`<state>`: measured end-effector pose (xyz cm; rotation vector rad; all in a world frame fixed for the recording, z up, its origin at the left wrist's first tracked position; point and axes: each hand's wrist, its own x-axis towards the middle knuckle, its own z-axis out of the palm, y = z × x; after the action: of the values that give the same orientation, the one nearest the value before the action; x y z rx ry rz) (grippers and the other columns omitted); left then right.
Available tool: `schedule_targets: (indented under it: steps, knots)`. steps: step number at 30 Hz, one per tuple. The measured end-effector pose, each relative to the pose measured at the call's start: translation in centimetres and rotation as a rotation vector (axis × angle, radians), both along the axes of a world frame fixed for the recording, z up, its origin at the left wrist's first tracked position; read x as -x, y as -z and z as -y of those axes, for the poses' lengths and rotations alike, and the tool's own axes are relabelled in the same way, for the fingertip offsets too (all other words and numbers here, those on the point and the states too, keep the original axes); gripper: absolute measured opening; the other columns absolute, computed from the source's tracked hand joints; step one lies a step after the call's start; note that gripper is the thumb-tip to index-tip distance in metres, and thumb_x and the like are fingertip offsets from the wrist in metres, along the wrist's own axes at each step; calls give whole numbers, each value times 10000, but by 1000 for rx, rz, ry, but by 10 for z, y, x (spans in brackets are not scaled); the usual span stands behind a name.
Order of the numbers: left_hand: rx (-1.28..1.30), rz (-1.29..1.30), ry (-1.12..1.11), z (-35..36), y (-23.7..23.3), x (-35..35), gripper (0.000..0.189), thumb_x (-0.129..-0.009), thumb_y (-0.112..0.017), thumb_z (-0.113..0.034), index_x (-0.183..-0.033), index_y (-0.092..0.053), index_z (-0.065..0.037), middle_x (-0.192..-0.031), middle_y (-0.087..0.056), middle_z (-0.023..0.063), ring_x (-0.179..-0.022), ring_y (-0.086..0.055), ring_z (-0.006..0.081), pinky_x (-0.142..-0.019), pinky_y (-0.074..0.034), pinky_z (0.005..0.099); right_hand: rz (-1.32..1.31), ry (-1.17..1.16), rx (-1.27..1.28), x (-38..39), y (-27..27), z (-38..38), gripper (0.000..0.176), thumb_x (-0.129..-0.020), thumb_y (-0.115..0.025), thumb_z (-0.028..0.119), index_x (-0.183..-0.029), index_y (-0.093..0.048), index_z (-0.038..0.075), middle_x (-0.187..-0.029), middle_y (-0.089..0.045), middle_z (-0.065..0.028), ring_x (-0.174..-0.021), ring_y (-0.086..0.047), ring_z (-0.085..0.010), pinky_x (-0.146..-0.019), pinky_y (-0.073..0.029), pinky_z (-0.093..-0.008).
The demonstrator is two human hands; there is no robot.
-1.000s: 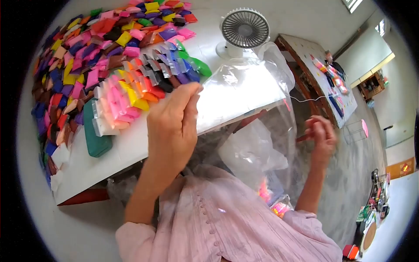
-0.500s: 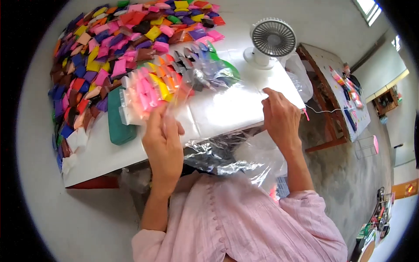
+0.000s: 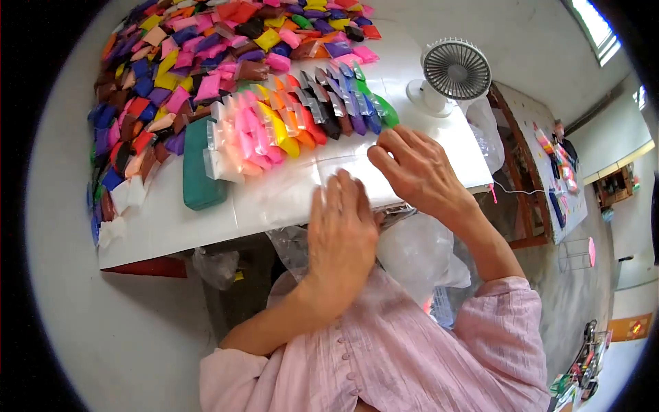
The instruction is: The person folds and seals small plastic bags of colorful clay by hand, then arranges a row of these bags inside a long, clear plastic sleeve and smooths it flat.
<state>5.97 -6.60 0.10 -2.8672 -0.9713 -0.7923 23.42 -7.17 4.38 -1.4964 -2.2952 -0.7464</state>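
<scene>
My left hand (image 3: 341,223) is at the table's front edge, fingers stretched out side by side and slightly blurred. To its right, my right hand (image 3: 420,168) hangs over the tabletop with its fingers curled in; whatever they may hold is hidden. Just beyond both hands lies a neat overlapping row of small clear packets (image 3: 295,113), running from peach and pink through yellow, orange, red, black and purple to blue and green. Clear crinkled plastic (image 3: 292,246) hangs at the table edge, partly behind my left hand.
A teal block (image 3: 204,165) lies left of the row. Behind it spreads a big heap of coloured packets (image 3: 178,69). A white fan (image 3: 454,72) stands at the back right of the white table (image 3: 165,230). A whitish plastic bag (image 3: 415,250) hangs below the edge.
My left hand has moved right and down, away from the row. My right hand has shifted slightly left, its fingers more curled. The blurred clear plastic over the packets is gone from there.
</scene>
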Motion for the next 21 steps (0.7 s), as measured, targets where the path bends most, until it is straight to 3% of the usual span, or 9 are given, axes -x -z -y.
schedule_targets:
  steps: [2,5,7,10,13,14,17,18,21]
  knots:
    - [55,-48,-126,-10,18,-6,568,-870,-639,-287,-1318,-490,29,-1391,-424,220,-1302,-390,367,-1040,-321,579,42,21,-15,2,-5,2,178,-753,-613,74,-926,-577,55,-894,-524,-78,-861,-553,-220,-695,-486,-340]
    - [108,-90,-146,-11,32,-1,564,-872,-642,-353,-1305,-519,-14,-1419,-412,218,-1322,-381,348,-1044,-291,614,-41,60,-110,30,-10,30,300,-749,-601,76,-1039,-597,-1,-922,-516,-114,-859,-543,-245,-712,-492,-338]
    - [102,-115,-192,-9,39,2,548,-880,-630,-373,-1352,-519,-118,-1460,-381,198,-1361,-339,360,-1038,-208,710,-188,3,198,51,2,57,428,-737,-600,85,-1132,-575,-80,-972,-517,-154,-900,-538,-274,-743,-488,-326]
    - [140,-160,-213,-12,32,12,561,-913,-607,-324,-1436,-443,-209,-1517,-307,170,-1384,-288,397,-1041,-120,754,-111,407,576,52,40,79,413,-807,-637,81,-1178,-544,-74,-1146,-540,-203,-1014,-551,-337,-881,-463,-399]
    - [142,-152,-201,-10,31,23,585,-911,-609,-327,-1455,-421,-226,-1561,-238,159,-1394,-271,403,-1048,-99,750,-201,492,331,61,51,96,453,-825,-626,99,-1224,-523,-88,-1193,-516,-227,-1099,-512,-362,-932,-437,-423]
    - [158,-153,-162,-10,31,25,638,-913,-606,-318,-1479,-372,-141,-1570,-192,194,-1419,-224,413,-1053,-76,749,-191,538,330,66,55,98,481,-842,-603,86,-1270,-487,-100,-1275,-471,-268,-1199,-464,-403,-992,-410,-452]
    - [247,68,-44,-12,42,22,694,-910,-608,-303,-1473,-323,-15,-1564,-166,242,-1439,-170,423,-1072,-78,727,-253,509,321,84,67,89,508,-851,-585,64,-1309,-449,-110,-1348,-401,-314,-1274,-399,-453,-1046,-372,-485]
    - [223,20,-64,-11,44,20,733,-909,-605,-296,-1455,-283,72,-1559,-140,275,-1451,-134,429,-1098,-85,692,-327,462,327,89,66,83,574,-851,-592,65,-1353,-388,-124,-1401,-337,-343,-1335,-324,-494,-1097,-290,-553]
    - [131,-89,-209,-7,37,21,734,-905,-611,-295,-1470,-283,40,-1566,-126,266,-1451,-138,432,-1115,-93,665,-443,615,210,88,84,68,620,-842,-604,131,-1350,-384,-147,-1410,-338,-363,-1337,-318,-525,-1086,-244,-630]
